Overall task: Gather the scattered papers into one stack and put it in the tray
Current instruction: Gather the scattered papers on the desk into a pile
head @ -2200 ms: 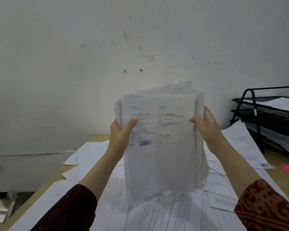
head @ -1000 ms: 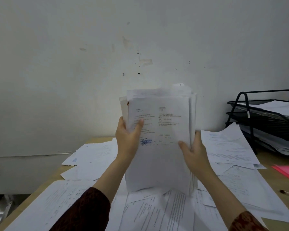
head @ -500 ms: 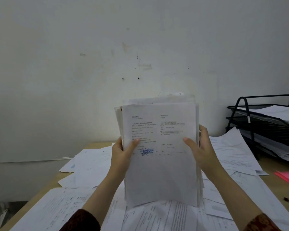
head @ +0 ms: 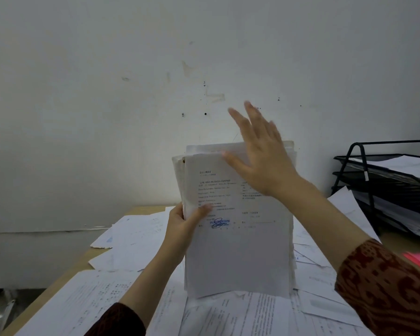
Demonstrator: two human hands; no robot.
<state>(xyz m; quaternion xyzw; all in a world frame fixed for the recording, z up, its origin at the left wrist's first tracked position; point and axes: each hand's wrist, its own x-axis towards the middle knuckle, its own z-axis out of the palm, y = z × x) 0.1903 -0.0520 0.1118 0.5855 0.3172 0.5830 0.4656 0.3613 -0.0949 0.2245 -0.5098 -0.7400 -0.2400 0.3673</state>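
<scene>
A: Loose sheets (head: 131, 241) on the table (head: 141, 210) at left, ungathered. Left hand (head: 182, 229), grip?
B: Pinching the stack (head: 238, 251), upright on the table.
A: Right hand (head: 262, 158)?
B: Fingers spread, above the stack's top edge, holding nothing.
A: Tray (head: 374, 161)?
B: Far right, well apart. Roughly halfway, I judge.

Matt paper stack (head: 238, 251); seemingly wooden desk (head: 141, 210)
</scene>
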